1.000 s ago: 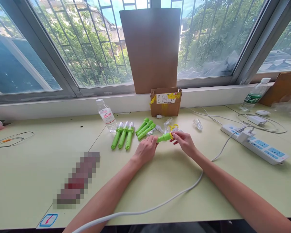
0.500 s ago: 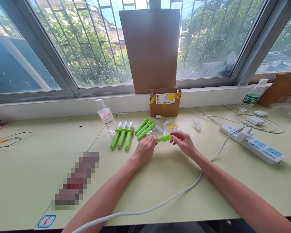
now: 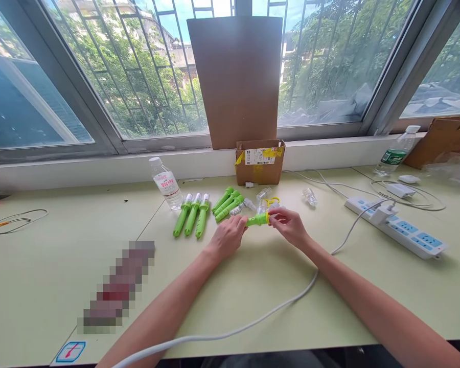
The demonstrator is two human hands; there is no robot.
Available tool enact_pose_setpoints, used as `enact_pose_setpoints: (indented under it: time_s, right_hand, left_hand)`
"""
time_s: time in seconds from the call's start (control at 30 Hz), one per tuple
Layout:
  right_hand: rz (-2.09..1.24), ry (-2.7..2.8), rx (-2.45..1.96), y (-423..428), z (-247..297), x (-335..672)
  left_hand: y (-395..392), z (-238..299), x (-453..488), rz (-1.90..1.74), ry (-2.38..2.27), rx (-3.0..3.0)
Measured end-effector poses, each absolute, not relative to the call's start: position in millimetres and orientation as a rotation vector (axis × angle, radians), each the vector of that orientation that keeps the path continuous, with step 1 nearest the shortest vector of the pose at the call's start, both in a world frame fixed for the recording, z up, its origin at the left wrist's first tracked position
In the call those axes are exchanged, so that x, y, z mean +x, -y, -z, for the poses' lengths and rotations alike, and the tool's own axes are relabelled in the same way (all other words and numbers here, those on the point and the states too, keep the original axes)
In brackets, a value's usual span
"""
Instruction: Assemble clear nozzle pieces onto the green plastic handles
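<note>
My left hand [image 3: 229,235] is closed around the plain end of a green plastic handle [image 3: 256,220], which lies nearly level just above the table. At its ribbed right end sits a yellow ring [image 3: 268,218], pinched by the fingertips of my right hand [image 3: 289,224]. Behind my hands are several loose green handles [image 3: 230,205], clear plastic caps [image 3: 264,192] and yellow rings [image 3: 273,200], partly covered by my right hand. Left of these, three green handles with clear caps [image 3: 192,215] lie side by side.
A water bottle [image 3: 166,184] and a small cardboard box [image 3: 259,168] stand at the back. One clear cap [image 3: 309,197] lies apart on the right, near a power strip [image 3: 398,225]. A white cable [image 3: 253,323] crosses the table in front of me and over my left forearm.
The view has shifted slightly. Both hands keep their hold on the green handle and yellow ring, with the right fingers turned a little at the ring.
</note>
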State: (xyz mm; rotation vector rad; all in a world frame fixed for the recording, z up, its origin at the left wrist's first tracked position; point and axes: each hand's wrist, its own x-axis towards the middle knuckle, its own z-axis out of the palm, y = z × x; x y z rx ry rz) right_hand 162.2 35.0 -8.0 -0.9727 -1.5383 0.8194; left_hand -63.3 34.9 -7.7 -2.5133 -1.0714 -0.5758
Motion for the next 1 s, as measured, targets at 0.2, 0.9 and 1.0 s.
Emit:
enact_pose_setpoints:
  time_s: [0.2,0.9,1.0]
  right_hand:
    - [-0.848,1.544,-0.963,-34.6,6.6,163.4]
    - [-1.064,1.627,-0.924,-28.2,-0.6,161.8]
    - [-1.059,1.634,-0.926,-27.1,-2.2,161.3]
  left_hand:
    - [-34.9,7.4,-63.6,0.597,1.063,-2.541]
    - [-33.9,8.1,-66.1,0.641,1.013,-2.584]
    - [-33.5,8.5,-66.3,0.656,1.031,-2.585]
